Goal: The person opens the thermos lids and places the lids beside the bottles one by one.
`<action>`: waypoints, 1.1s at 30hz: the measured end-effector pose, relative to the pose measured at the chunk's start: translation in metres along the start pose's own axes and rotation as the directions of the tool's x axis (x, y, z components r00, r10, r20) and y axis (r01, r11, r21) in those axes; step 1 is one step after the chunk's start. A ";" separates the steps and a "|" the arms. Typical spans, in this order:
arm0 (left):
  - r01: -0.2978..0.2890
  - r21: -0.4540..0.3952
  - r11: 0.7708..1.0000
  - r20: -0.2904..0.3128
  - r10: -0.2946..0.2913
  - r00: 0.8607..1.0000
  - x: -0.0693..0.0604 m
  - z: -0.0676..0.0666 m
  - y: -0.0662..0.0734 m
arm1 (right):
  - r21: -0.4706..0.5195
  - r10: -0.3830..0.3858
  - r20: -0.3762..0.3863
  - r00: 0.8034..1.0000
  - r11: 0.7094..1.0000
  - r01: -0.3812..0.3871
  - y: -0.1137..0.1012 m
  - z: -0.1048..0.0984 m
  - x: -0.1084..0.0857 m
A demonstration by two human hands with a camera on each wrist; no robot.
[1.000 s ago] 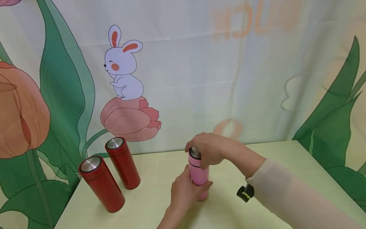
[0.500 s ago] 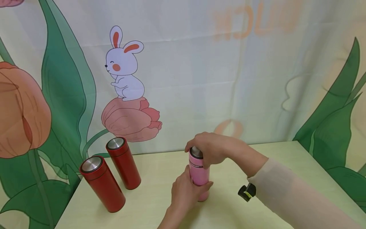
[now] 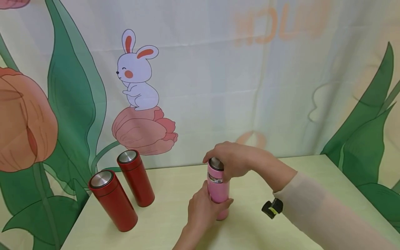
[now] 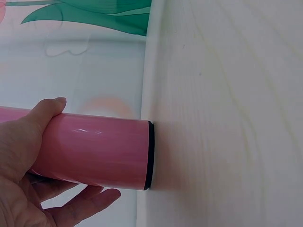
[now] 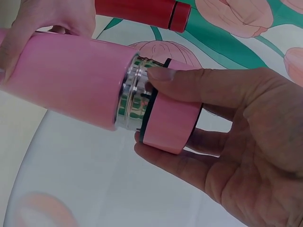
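Observation:
A pink thermos bottle (image 3: 217, 191) stands upright on the table, its dark base on the surface in the left wrist view. My left hand (image 3: 201, 210) grips the body low down, thumb on one side and fingers on the other. Over the top, my right hand (image 3: 235, 159) holds the pink lid (image 5: 173, 120) between thumb and fingers. The lid has a steel top and sits raised from the body, slightly tilted in the right wrist view. Between them the shiny metal threaded neck (image 5: 135, 94) shows. Whether the lid still touches the neck I cannot tell.
Two red thermos bottles with steel-topped lids stand at the left: a nearer red bottle (image 3: 114, 203) and a farther red bottle (image 3: 137, 180). Behind the pale table (image 3: 162, 222) hangs a curtain (image 3: 203, 86) printed with a rabbit and tulips. A small black device (image 3: 272, 208) is at the right wrist.
My right hand has risen slightly with the lid, and a widening band of metal neck has come into sight below it. My left hand keeps its grip on the bottle.

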State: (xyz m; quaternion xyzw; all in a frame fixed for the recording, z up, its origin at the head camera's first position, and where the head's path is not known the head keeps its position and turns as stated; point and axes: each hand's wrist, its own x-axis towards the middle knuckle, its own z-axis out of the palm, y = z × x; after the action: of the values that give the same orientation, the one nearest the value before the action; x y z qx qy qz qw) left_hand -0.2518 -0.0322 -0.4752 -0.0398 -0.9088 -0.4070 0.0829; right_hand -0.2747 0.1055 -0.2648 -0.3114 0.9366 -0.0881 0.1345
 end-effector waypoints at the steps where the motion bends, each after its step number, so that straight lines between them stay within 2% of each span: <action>1: 0.002 -0.001 1.000 0.002 -0.002 1.000 0.000 0.000 0.000 | 0.012 0.003 0.001 1.000 1.000 -0.003 0.000 -0.001 -0.001; 8: 0.013 -0.007 1.000 0.009 -0.013 1.000 0.001 0.000 0.001 | 0.042 0.016 -0.019 1.000 0.999 -0.015 0.001 -0.006 -0.007; 13: 0.027 -0.018 0.999 0.016 -0.026 1.000 0.001 0.000 0.002 | 0.055 -0.007 -0.058 0.998 0.998 0.010 0.006 -0.008 -0.010; 19: 0.013 -0.014 1.000 0.012 -0.012 1.000 0.000 0.000 0.002 | 0.105 -0.018 -0.090 0.996 0.994 0.027 0.016 -0.006 -0.014; 33: 0.006 -0.020 1.000 -0.014 -0.007 1.000 -0.004 0.000 0.001 | 0.256 -0.034 -0.189 0.981 0.963 0.083 0.042 0.007 -0.025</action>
State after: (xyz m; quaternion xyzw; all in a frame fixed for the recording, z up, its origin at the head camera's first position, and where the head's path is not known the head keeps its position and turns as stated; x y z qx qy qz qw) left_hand -0.2481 -0.0311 -0.4751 -0.0348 -0.9042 -0.4167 0.0876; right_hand -0.2766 0.1529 -0.2769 -0.3092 0.9153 -0.2436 0.0856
